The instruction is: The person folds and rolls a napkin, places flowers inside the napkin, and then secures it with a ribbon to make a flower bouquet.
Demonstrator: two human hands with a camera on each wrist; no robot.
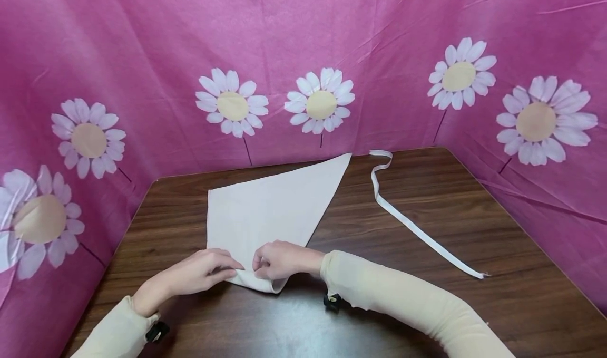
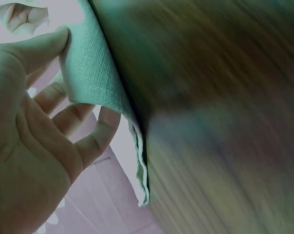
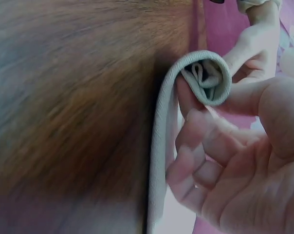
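A cream-white piece of cloth (image 1: 272,205) lies on the table, tapering to a point at the far right, its near edge curled into a roll. At the left part of that roll, my left hand (image 1: 199,271) pinches the fabric. My right hand (image 1: 284,260) grips the roll's right part, close beside the left. In the left wrist view the thumb presses the woven cloth (image 2: 91,63) from one side with fingers behind it. The right wrist view looks into the end of the roll (image 3: 225,83), where several layers spiral inside, held between thumb and fingers.
A narrow white strap (image 1: 417,230) lies in a loose curve on the right of the brown wood-grain table (image 1: 474,210), its near end frayed. Pink curtains (image 1: 275,20) with white daisies rise directly behind the table and along both sides.
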